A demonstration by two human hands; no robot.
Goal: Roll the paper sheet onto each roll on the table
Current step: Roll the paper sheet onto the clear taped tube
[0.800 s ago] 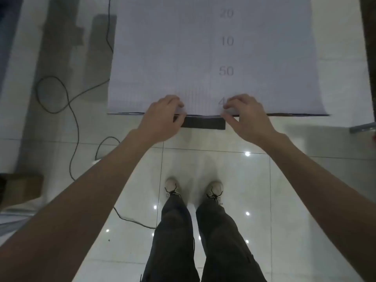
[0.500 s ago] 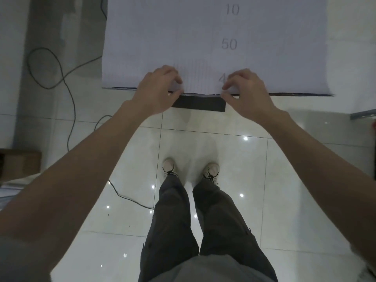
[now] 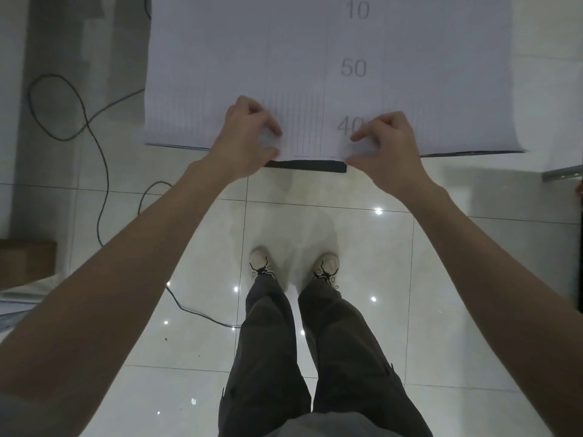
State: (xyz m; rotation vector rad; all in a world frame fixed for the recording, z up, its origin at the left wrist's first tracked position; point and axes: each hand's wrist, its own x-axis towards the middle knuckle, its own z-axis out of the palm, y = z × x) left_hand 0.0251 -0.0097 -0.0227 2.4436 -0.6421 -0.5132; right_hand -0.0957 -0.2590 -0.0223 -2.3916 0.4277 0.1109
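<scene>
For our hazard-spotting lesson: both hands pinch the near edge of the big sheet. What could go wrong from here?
1. The left hand and right hand pinch the paper sheet only near its middle; its wide outer parts are unheld, so it may roll skewed or crease.
2. A cable loops across the floor near the shoes; a sideways step could snag it.

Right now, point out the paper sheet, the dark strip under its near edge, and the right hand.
paper sheet (image 3: 220,58), head view, blank area left of the printed numbers.
dark strip (image 3: 306,167), head view, middle of its visible part.
right hand (image 3: 391,152), head view, back of the hand.
</scene>
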